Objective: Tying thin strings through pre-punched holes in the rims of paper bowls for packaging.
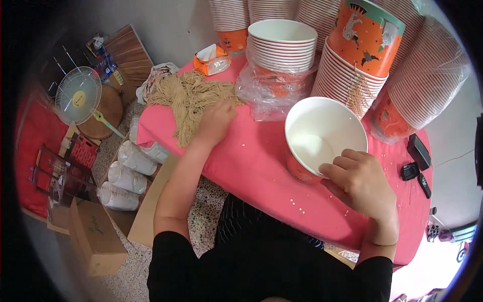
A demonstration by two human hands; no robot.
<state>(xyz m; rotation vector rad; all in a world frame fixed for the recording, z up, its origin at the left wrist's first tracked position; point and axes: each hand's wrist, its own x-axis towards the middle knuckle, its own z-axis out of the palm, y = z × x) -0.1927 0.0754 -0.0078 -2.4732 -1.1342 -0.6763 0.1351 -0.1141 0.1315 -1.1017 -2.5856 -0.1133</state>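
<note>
A large paper bucket [327, 133], white inside and orange outside, stands near the table's front edge with its mouth tilted toward me. My right hand [358, 178] pinches its near right rim, thumb outside. On the left lies a loose heap of tan cords [188, 98]. My left hand [217, 122] rests at the heap's right edge, fingers curled down onto the strands; the fingertips are partly hidden. Behind the bucket rises a tall nested stack of buckets [347, 75], topped by an orange printed one, with thin tan cords [360, 93] hanging against its side.
Wrapped bucket stacks [282, 55] line the back of the pink-covered table [251, 161]. An orange packet [211, 59] sits behind the cords. Small black devices [418, 152] lie at the right edge. On the floor at left are a fan [79, 95], wrapped white stacks [126, 177] and a cardboard box [98, 234].
</note>
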